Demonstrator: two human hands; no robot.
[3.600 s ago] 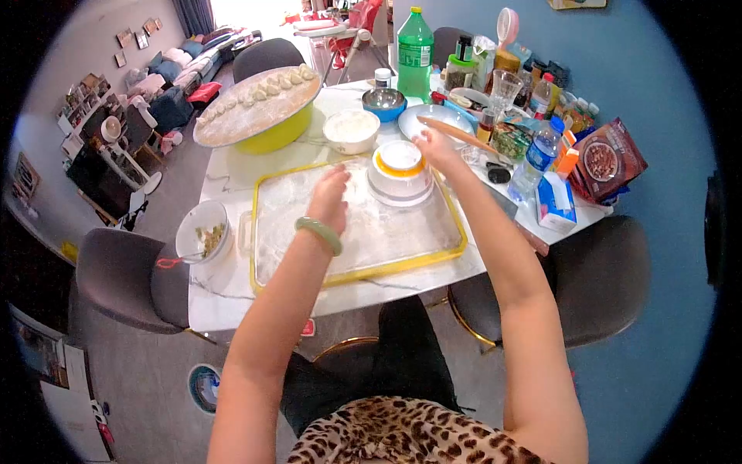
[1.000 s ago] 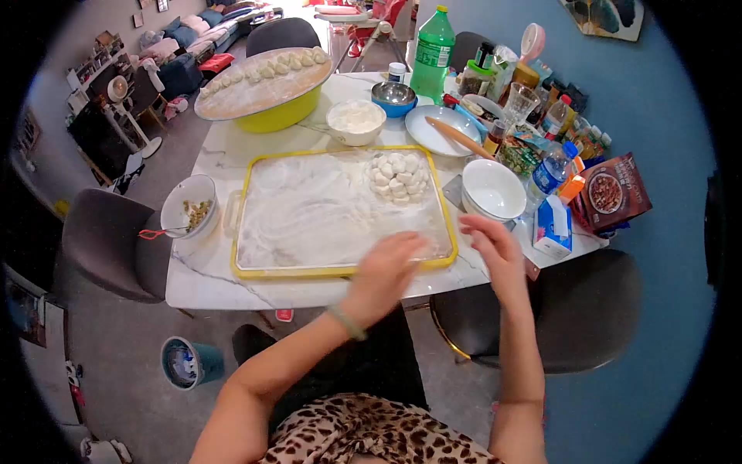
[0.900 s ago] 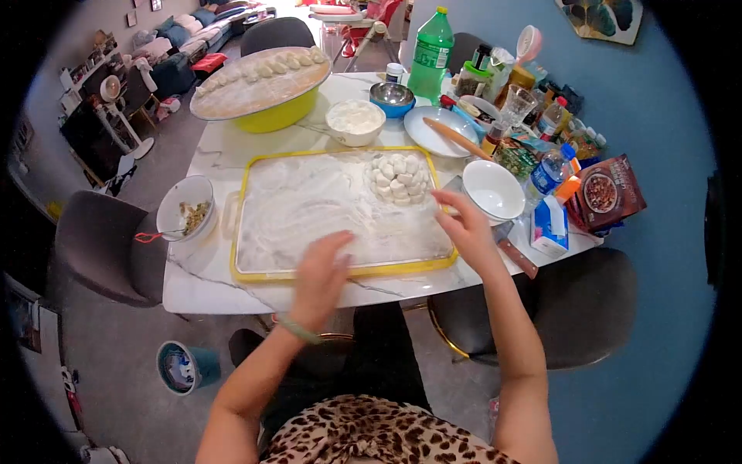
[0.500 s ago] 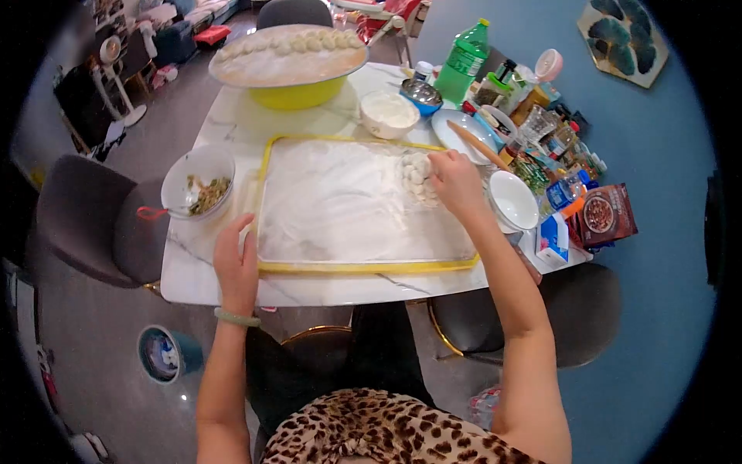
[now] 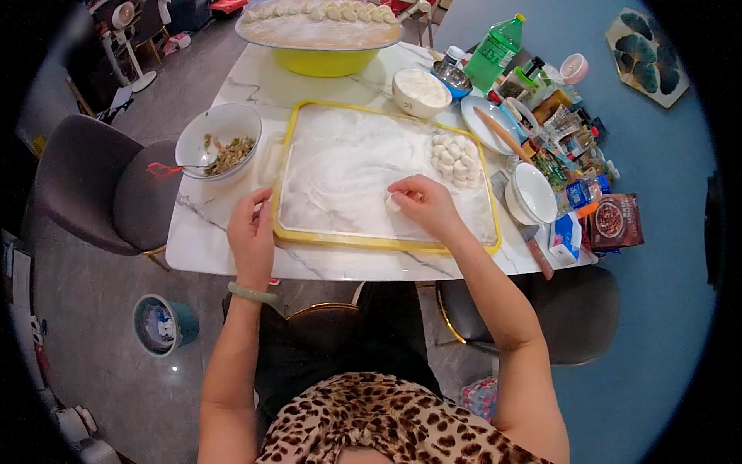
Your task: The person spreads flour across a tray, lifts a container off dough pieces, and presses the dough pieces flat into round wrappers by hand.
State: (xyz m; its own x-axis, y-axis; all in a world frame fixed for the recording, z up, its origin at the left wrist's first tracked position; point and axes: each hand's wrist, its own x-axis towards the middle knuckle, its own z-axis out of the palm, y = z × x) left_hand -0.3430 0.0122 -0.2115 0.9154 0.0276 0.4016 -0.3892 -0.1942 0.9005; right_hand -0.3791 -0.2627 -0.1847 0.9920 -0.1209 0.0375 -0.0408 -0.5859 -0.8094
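Observation:
A floured board [image 5: 340, 170] with a yellow rim lies on the table. Several white dough pieces [image 5: 456, 158] sit in a cluster at its right side. My right hand [image 5: 425, 205] is over the board's middle, its fingers closed on a small white dough piece [image 5: 393, 203]. At the board's left front corner is my left hand [image 5: 251, 236], with a bracelet at the wrist; its fingers are curled and whether anything is in them cannot be seen. To the left stands a white bowl [image 5: 202, 127] of chopped filling with a red-handled utensil.
Shaped dumplings line a round tray [image 5: 309, 35] on a yellow-green basin [image 5: 325, 62]. Behind the board stand a flour bowl [image 5: 421, 91] and a green bottle [image 5: 495, 52]. To the right are a rolling pin [image 5: 501, 133], an empty bowl [image 5: 533, 192], a knife [image 5: 539, 255] and packages.
My right hand has picked a dough piece from the cluster and moved left and nearer. My left hand has come to the board's left corner. The upturned white bowl has left the board.

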